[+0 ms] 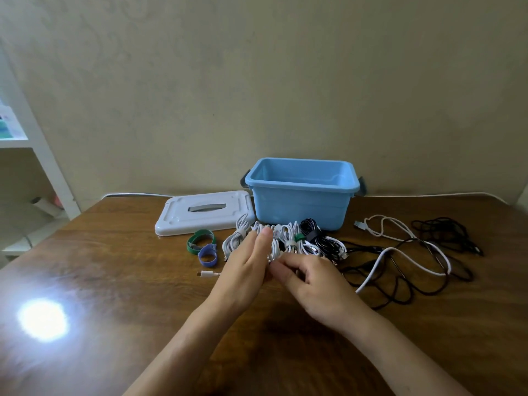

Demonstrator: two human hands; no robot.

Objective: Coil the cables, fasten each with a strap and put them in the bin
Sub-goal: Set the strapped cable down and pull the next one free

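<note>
Blue bin (300, 208) near table's (114, 267) far edge, behind coiled cables (285, 241).

I see a brown wooden table (120, 281) with a bright glare at its near left. At its far edge stands an open blue bin (300, 207), and just left of it a grey lid (200, 214) lies flat. In front of the bin I make out a row of strapped cable bundles (288, 241), white and black. Left of them lie a green strap (200, 241) and a blue strap (208, 255), touching. Loose white cable (400, 247) and black cable (445, 238) sprawl tangled at the right.
</note>
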